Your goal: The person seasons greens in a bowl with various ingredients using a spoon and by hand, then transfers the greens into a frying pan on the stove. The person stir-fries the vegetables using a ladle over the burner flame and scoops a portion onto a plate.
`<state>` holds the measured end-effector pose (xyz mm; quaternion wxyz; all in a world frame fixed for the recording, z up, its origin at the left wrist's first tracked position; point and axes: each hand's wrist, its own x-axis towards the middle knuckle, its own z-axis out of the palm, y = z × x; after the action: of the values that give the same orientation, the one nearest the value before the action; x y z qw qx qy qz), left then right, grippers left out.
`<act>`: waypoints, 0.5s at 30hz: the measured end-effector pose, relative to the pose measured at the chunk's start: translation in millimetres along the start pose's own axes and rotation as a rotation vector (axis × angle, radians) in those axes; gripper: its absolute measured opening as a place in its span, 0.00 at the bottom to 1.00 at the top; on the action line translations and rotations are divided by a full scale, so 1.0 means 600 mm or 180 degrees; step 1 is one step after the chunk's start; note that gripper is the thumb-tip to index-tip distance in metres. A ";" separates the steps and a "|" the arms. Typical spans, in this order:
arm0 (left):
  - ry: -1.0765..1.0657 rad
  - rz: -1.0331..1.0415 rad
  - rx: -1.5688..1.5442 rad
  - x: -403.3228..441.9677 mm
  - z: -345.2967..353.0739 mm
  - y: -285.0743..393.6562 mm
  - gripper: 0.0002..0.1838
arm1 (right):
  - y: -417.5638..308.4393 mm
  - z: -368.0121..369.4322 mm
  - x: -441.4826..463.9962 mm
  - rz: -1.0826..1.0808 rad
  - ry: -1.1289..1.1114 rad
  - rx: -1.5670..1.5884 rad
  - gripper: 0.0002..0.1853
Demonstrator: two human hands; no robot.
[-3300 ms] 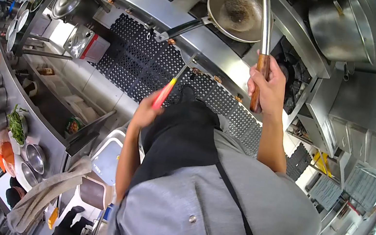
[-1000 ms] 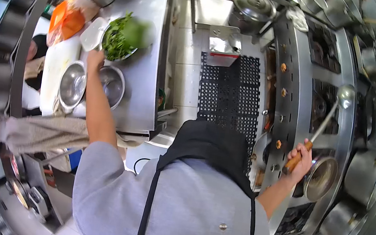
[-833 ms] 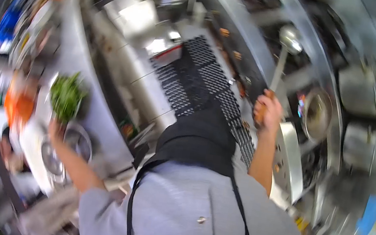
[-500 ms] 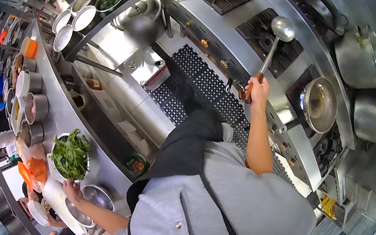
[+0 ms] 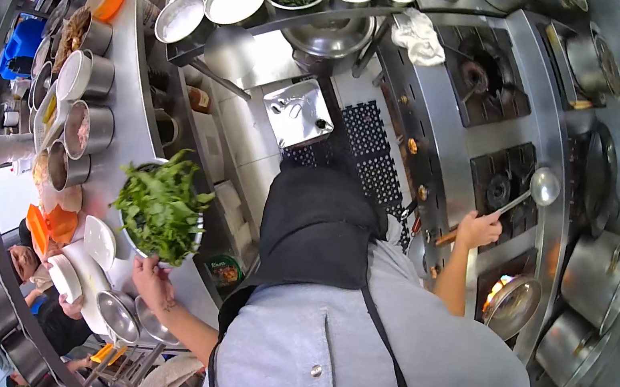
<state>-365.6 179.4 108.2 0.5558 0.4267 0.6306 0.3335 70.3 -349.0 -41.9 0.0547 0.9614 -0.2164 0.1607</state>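
My left hand grips the near rim of a bowl heaped with leafy greens. Only slivers of the bowl's metal side show, and it appears lifted or tilted above the counter at my left. On the stove side, my right hand is wrapped round the wooden handle of a ladle. Its metal head is over the rear of the range, past the middle burner. Close by that hand, a wok sits tilted over a burner with orange flame at its edge.
Large stockpots stand behind the range. A white cloth lies at the range's far end. Metal pots line the left counter. Metal bowls lie below my left hand. Across the counter, another person's hands hold white dishes.
My view has turned. The bowl of greens has come off the white dish beneath it, raised by my left hand. My right hand has moved the ladle toward the back of the range. Flame now shows by the wok.
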 end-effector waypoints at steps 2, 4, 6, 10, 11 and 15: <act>-0.0246 -0.0003 0.0032 0.006 0.054 0.001 0.07 | -0.050 0.010 0.051 -0.0843 0.0392 0.0468 0.34; -0.0439 -0.0121 -0.0093 0.039 0.113 -0.008 0.10 | -0.164 0.010 0.096 -0.1330 -0.0066 0.1486 0.25; -0.0703 -0.0275 -0.0053 0.068 0.165 -0.008 0.10 | -0.312 -0.003 0.106 -0.1537 -0.0265 0.2372 0.18; -0.1037 -0.0378 -0.0019 0.089 0.270 0.005 0.07 | -0.586 0.025 0.146 -0.1445 -0.1642 0.3424 0.21; -0.1046 -0.0383 0.0031 0.087 0.289 0.012 0.06 | -0.645 0.009 0.156 -0.1000 -0.2257 0.3994 0.21; -0.1012 -0.0338 0.0115 0.087 0.327 0.011 0.05 | -0.830 0.004 0.221 0.0083 -0.3675 0.5107 0.16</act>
<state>-172.3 219.1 61.1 0.6577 0.4501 0.5623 0.2206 400.4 46.1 -17.6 -0.7290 0.6418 -0.0473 -0.2332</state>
